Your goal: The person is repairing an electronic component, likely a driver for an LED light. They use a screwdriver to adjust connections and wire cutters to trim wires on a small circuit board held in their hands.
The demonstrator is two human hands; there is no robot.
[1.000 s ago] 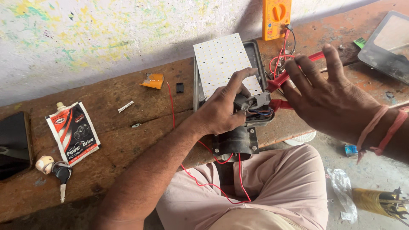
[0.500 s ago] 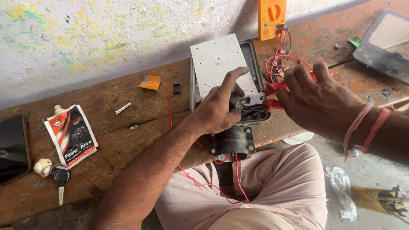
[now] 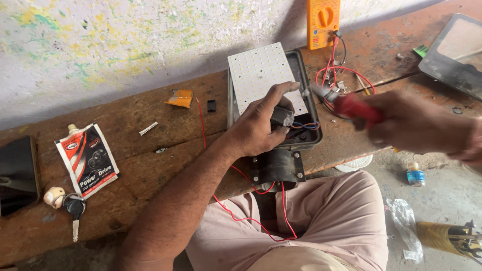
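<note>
I am looking down at a worn wooden bench [image 3: 125, 165] with a dark lamp housing [image 3: 301, 143] lying on it, a white LED panel [image 3: 258, 73] tilted up out of its upper half. My left hand [image 3: 261, 125] is resting at the centre of the housing, fingers curling closed around a small dark grey block [image 3: 282, 116] that is sitting at the panel's 5 o'clock corner, blue and red leads trailing from it toward 3 o'clock. My right hand [image 3: 416, 123] is coming in from 3 o'clock, blurred, gripping a red-handled tool [image 3: 351, 106] whose metal tip is pointing toward 9 o'clock, just beside the panel's right edge; whether the tip is touching anything I cannot tell. A tangle of red wire [image 3: 341, 75] is looping at 12 o'clock from the tool, running up to an orange multimeter [image 3: 323, 22] leaning against the wall. A black round bracket [image 3: 277, 168] is hanging off the housing at 6 o'clock, over my lap, with thin red wires dropping past it. Far out at 9 o'clock a printed sachet [image 3: 88, 160] is lying flat, a key with a small fob [image 3: 65, 203] just beside it at its 7 o'clock, and a black slab [image 3: 17, 175] is sitting at the bench's left edge. A second dark lamp housing [image 3: 454, 52] is lying at 2 o'clock.
</note>
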